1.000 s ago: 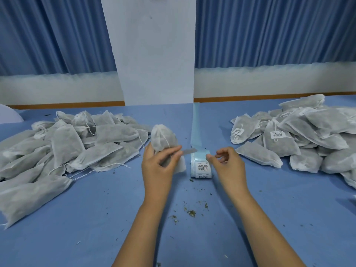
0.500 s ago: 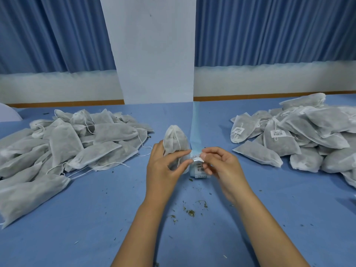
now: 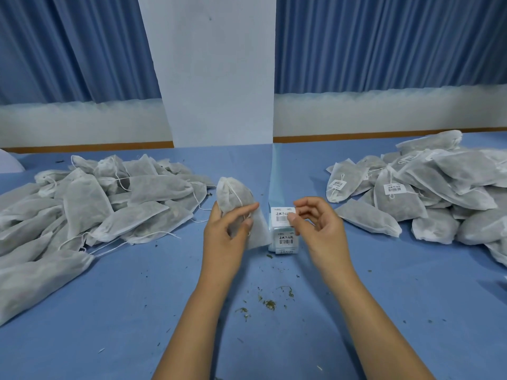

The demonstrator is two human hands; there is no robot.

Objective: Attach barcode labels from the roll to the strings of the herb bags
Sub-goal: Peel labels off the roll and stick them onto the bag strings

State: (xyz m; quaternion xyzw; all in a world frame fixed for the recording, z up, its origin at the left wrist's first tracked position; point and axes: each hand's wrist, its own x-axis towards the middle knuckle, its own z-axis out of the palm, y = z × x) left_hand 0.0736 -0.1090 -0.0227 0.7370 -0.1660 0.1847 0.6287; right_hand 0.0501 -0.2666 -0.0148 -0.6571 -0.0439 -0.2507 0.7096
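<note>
Peeled label [image 3: 282, 215], pinched in the right hand [image 3: 319, 229]: we note a barcode under one line of dark characters, unreadable.
Roll's top label [image 3: 285, 239]: same layout, characters too blurred for us.
Bag tag one [image 3: 338, 184], right pile: barcode, text too small.
Bag tag two [image 3: 394, 188], right pile: barcode, a faint line above.
</note>
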